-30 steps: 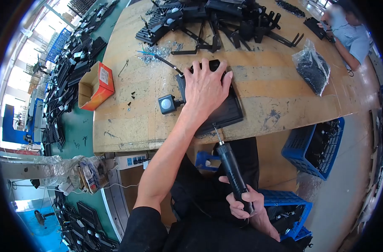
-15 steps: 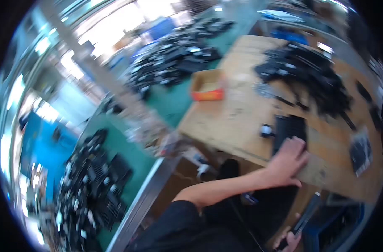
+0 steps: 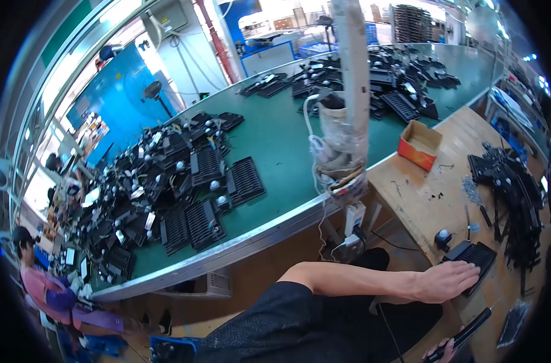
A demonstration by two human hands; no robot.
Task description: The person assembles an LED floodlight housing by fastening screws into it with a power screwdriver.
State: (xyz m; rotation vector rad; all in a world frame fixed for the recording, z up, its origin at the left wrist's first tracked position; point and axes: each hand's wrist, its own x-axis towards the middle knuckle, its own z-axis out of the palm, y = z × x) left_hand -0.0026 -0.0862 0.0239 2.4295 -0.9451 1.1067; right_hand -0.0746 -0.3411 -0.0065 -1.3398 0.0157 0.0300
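My left hand (image 3: 447, 282) lies flat on a black ribbed panel (image 3: 482, 256), its fingers stretched out and together across the surface. The panel rests near the front edge of the wooden table (image 3: 408, 187). Just beyond it stands a small black part with a white dome (image 3: 443, 236). At the bottom, my right hand (image 3: 440, 351) is closed around a black electric screwdriver (image 3: 472, 327), whose thin bit points up and right. Part of the right hand is cut off by the frame's lower edge.
A pile of black strips (image 3: 510, 199) covers the table's right side, beside small screws (image 3: 470, 189). An orange-rimmed cardboard box (image 3: 420, 145) sits at the table's far corner. A green conveyor (image 3: 275, 175) carries heaped black panels. A post (image 3: 352, 78) rises beside it. Another person (image 3: 51, 290) stands far left.
My view has swung left, bringing more of the conveyor and the other person into sight. My left hand stays on the panel, and the screwdriver remains in my right hand.
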